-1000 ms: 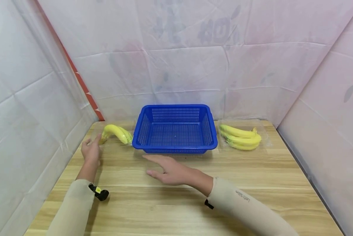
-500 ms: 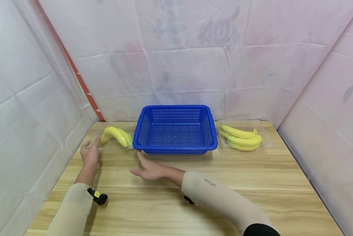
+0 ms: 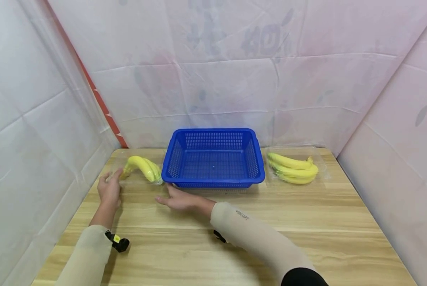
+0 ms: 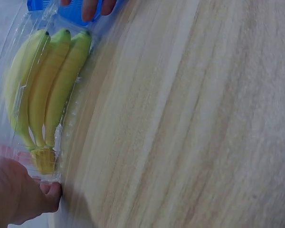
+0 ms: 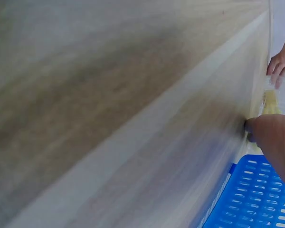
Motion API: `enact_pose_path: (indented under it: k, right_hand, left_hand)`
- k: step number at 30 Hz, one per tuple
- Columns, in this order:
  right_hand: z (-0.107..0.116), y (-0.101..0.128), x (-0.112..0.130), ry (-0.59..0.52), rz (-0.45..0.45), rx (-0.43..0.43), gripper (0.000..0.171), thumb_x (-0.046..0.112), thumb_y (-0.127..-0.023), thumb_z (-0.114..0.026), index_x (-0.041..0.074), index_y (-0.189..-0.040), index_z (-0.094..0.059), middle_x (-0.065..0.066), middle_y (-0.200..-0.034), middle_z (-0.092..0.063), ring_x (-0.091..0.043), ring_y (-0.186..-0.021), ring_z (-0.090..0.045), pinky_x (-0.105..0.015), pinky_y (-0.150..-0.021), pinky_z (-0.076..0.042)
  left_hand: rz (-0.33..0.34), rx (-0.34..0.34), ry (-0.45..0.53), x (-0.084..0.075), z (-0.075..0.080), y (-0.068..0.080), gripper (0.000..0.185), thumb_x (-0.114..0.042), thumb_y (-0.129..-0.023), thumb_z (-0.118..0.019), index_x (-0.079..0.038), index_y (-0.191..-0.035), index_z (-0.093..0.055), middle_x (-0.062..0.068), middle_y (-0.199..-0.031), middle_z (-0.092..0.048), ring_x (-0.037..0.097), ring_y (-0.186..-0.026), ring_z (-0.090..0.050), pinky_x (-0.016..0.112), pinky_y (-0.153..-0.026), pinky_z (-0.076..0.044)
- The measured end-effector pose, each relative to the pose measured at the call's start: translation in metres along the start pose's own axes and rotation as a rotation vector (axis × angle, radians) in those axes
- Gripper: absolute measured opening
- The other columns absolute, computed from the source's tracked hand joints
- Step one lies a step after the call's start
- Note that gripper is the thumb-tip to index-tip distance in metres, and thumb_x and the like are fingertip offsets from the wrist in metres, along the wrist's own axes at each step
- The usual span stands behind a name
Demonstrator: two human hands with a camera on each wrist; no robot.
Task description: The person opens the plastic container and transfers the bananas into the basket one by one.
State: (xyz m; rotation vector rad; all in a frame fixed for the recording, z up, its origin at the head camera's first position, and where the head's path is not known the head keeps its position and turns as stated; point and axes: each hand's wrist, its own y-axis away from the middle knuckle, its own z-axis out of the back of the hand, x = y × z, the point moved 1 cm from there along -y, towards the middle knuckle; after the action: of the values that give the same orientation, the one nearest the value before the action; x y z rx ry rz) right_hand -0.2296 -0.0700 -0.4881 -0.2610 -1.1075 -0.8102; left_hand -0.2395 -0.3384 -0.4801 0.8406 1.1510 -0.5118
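Left of basket (image 3: 213, 181), left hand (image 3: 109, 191) by stem end of packed bananas (image 3: 144, 166), grip unclear; right hand (image 3: 180, 200) loose, fingers extended, at basket's front-left corner; best support both ends evenly.

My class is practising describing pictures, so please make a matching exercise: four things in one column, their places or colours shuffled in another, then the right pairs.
Things
1. basket
2. left hand
3. right hand
4. table

Places or colours
A. by the basket's front left corner
B. light brown, wood-grained
C. blue
D. by the stem end of the left bananas

Right pairs: 1-C, 2-D, 3-A, 4-B
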Motion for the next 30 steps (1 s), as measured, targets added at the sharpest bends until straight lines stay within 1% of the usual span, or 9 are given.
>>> enact_pose_path:
  k: [3, 4, 6, 9, 12, 17, 24, 30]
  right_hand:
    - [0.0014, -0.0018, -0.0011, 0.001, -0.007, 0.023, 0.092, 0.051, -0.112, -0.045, 0.008, -0.171, 0.01, -0.015, -0.18, 0.01, -0.026, -0.169, 0.008, -0.042, -0.139, -0.005]
    - [0.0019, -0.0023, -0.0012, 0.001, -0.007, 0.029, 0.092, 0.052, -0.112, -0.045, 0.008, -0.171, 0.01, -0.014, -0.18, 0.011, -0.025, -0.169, 0.009, -0.042, -0.139, -0.004]
    - [0.0031, -0.0031, -0.0012, -0.006, -0.012, 0.041, 0.093, 0.054, -0.112, -0.045, 0.009, -0.171, 0.011, -0.012, -0.18, 0.013, -0.024, -0.169, 0.011, -0.042, -0.139, -0.003]
    - [0.0042, -0.0036, -0.0016, -0.006, -0.021, 0.055, 0.094, 0.057, -0.111, -0.045, 0.011, -0.171, 0.012, -0.01, -0.18, 0.014, -0.022, -0.168, 0.012, -0.041, -0.139, -0.002]
    - [0.0043, -0.0032, -0.0023, -0.005, -0.036, 0.067, 0.096, 0.061, -0.11, -0.043, 0.012, -0.171, 0.011, -0.008, -0.181, 0.012, -0.022, -0.168, 0.01, -0.041, -0.139, -0.003]
    - [0.0043, -0.0019, -0.0033, 0.006, -0.039, 0.079, 0.096, 0.065, -0.109, -0.041, 0.013, -0.171, 0.01, -0.007, -0.181, 0.012, -0.022, -0.169, 0.008, -0.041, -0.139, -0.005]
    - [0.0055, -0.0015, -0.0037, 0.016, -0.033, 0.08, 0.095, 0.064, -0.109, -0.041, 0.013, -0.171, 0.01, -0.007, -0.18, 0.013, -0.022, -0.169, 0.008, -0.041, -0.139, -0.006]
    - [0.0059, -0.0021, -0.0054, 0.019, -0.041, 0.088, 0.097, 0.067, -0.108, -0.04, 0.014, -0.172, 0.01, -0.005, -0.181, 0.013, -0.021, -0.169, 0.008, -0.041, -0.139, -0.006]
  left_hand:
    - [-0.006, 0.001, -0.006, 0.0012, 0.0009, 0.0012, 0.092, -0.064, -0.094, -0.072, -0.023, -0.167, -0.034, -0.011, -0.121, -0.048, 0.006, -0.091, -0.052, 0.022, -0.086, -0.046]
    - [-0.008, 0.003, -0.009, 0.0015, 0.0012, 0.0012, 0.091, -0.064, -0.094, -0.072, -0.023, -0.167, -0.034, -0.012, -0.116, -0.048, 0.005, -0.089, -0.052, 0.021, -0.083, -0.046]
    - [-0.014, 0.006, -0.019, 0.0023, 0.0015, 0.0014, 0.091, -0.065, -0.095, -0.071, -0.024, -0.167, -0.034, -0.012, -0.111, -0.048, 0.005, -0.087, -0.052, 0.021, -0.08, -0.046]
    - [-0.013, 0.014, -0.029, 0.0036, 0.0019, 0.0012, 0.091, -0.066, -0.095, -0.069, -0.024, -0.167, -0.034, -0.012, -0.11, -0.049, 0.006, -0.088, -0.051, 0.022, -0.081, -0.045]
    - [-0.01, 0.019, -0.036, 0.0049, 0.0022, 0.0011, 0.092, -0.068, -0.094, -0.069, -0.024, -0.167, -0.034, -0.012, -0.111, -0.05, 0.007, -0.091, -0.051, 0.024, -0.083, -0.045]
    - [-0.007, 0.013, -0.034, 0.0068, 0.0026, 0.0014, 0.092, -0.07, -0.093, -0.069, -0.024, -0.165, -0.036, -0.013, -0.112, -0.05, 0.008, -0.092, -0.052, 0.025, -0.084, -0.045]
    - [-0.025, -0.002, -0.024, 0.0066, 0.0022, 0.0025, 0.09, -0.067, -0.093, -0.072, -0.022, -0.164, -0.039, -0.012, -0.11, -0.05, 0.006, -0.09, -0.052, 0.021, -0.079, -0.045]
    - [-0.033, -0.003, -0.016, 0.0076, 0.0028, 0.0022, 0.09, -0.065, -0.093, -0.073, -0.021, -0.163, -0.04, -0.012, -0.107, -0.053, 0.005, -0.089, -0.053, 0.018, -0.075, -0.046]
